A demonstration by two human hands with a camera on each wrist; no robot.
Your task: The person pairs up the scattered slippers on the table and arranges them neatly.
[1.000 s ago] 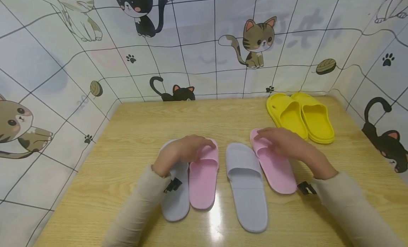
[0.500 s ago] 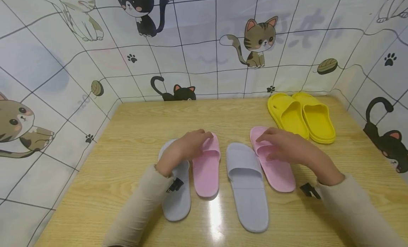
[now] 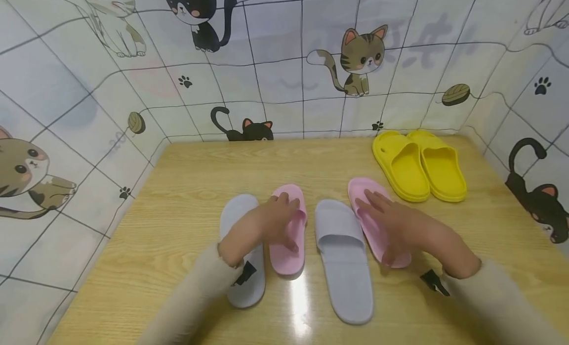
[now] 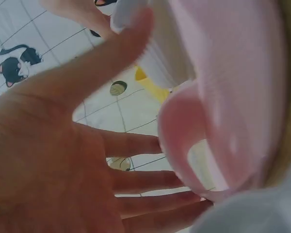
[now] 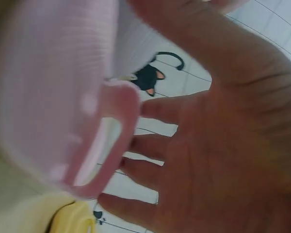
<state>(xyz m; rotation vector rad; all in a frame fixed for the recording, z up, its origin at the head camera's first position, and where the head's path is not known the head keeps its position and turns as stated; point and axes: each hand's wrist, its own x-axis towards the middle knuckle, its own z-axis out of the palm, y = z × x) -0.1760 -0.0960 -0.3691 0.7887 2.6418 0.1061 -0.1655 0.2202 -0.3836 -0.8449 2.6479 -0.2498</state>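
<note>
My left hand (image 3: pixel 272 224) hovers over the left pink slipper (image 3: pixel 286 262), its fingers spread and holding nothing. In the left wrist view the palm (image 4: pixel 63 160) faces the slipper, and the fingertips overlap the strap's edge; contact is unclear. My right hand (image 3: pixel 402 226) is likewise spread over the right pink slipper (image 3: pixel 370 231) and hides part of it. Beside the left pink slipper lies a grey slipper (image 3: pixel 249 285), partly under my left wrist. A second grey slipper (image 3: pixel 345 271) lies between the pink ones, close against the right one.
A pair of yellow clogs (image 3: pixel 409 174) stands at the back right of the wooden table (image 3: pixel 195 162), near the right pink slipper's toe. Behind and on both sides rises a cat-print sheet (image 3: pixel 275 78). Small black clips (image 3: pixel 245 273) hang near each sleeve.
The left pink slipper has slid away from me and slightly right, apart from the left grey one. The right pink slipper shifted slightly. Both hands have spread their fingers and let go.
</note>
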